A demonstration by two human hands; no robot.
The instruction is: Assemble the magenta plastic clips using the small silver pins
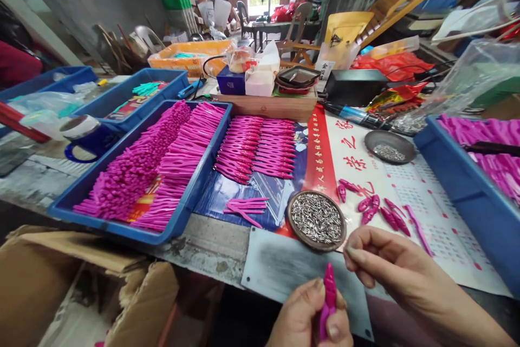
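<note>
Near the bottom edge, my left hand (pixel 309 317) grips a magenta plastic piece (pixel 330 295) with its pointed, darker end up. To its right, my right hand (pixel 394 266) has thumb and fingers pinched together. Whatever they hold, if anything, is too small to make out. A round dish (pixel 291 217) full of small shiny metal pins (pixel 317 217) sits just beyond both hands. Under them a grey metal plate (pixel 276 266) lies at the table's edge. Several loose dark magenta pieces (pixel 369 206) are scattered right of the dish, beside one long thin magenta strip (pixel 418 230).
A blue tray (pixel 170 222) of magenta strips stands at left. Neat rows of magenta pieces (pixel 258 146) lie beside it, with a few strips (pixel 246 206) in front. Another blue tray (pixel 467 211) is at right. A dark dish (pixel 371 144), blue mug (pixel 91 141) and cardboard box (pixel 142 303) also surround the workspace.
</note>
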